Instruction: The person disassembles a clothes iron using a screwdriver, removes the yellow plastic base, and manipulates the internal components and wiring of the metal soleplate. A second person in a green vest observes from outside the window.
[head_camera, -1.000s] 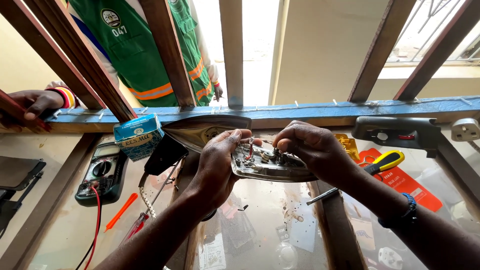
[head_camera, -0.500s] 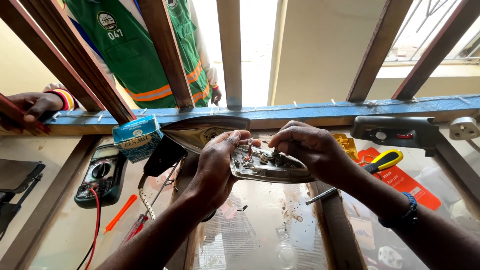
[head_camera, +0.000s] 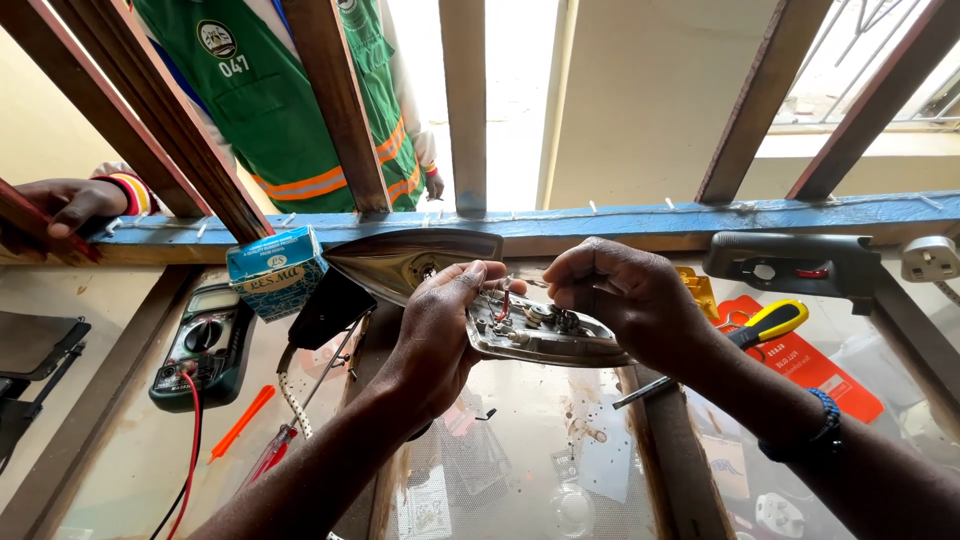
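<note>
Single head cam, worn by the person, tilted down and forward, close range over the glass-topped table (head_camera: 130, 470). Both forearms enter from the bottom edge. Upper frame looks out through slanted wooden bars (head_camera: 335, 100) at a bystander's green vest (head_camera: 250, 110).

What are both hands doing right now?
Left hand: shut, gripping the opened iron base.
Right hand: fingers pinched over the iron's wiring; what it holds cannot be told.

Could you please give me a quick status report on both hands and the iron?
Left hand grips opened iron base. Right hand pinching at its wiring. Screwdriver beside; nothing blocking.
</note>
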